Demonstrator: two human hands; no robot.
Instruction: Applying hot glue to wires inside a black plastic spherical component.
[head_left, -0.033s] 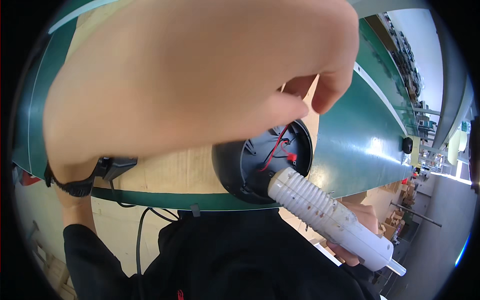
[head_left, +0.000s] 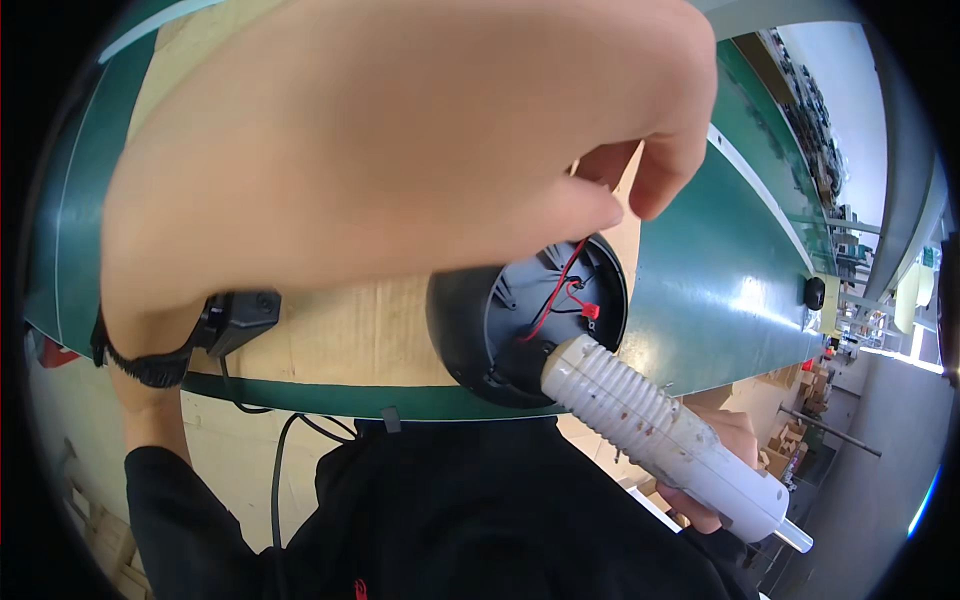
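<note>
A round black plastic housing [head_left: 465, 340], hollow side showing, rests on the wooden board. Inside it run a red wire [head_left: 565, 275], black wires and a small red connector [head_left: 590, 312]. My left hand [head_left: 450, 140] reaches across above it, large and close, thumb and finger pinched at the top of the red wire; the fingertips partly hide the grip. My right hand [head_left: 728, 435] is wrapped round a white hot glue gun [head_left: 660, 430], mostly behind it. A translucent stick [head_left: 795, 535] juts from the gun's back. Its ribbed front end overlaps the housing's lower right edge.
The wooden board [head_left: 340, 345] lies on a green-topped bench [head_left: 720, 290]. A black device [head_left: 240, 318] with a cable sits by my left wrist, which wears a dark strap [head_left: 150, 365]. A small black object [head_left: 815, 293] stands at the bench's right; boxes [head_left: 790, 440] are beyond.
My left hand has shifted very slightly, and the red wire and connector have moved a little with it. The glue gun's front end has moved slightly right.
</note>
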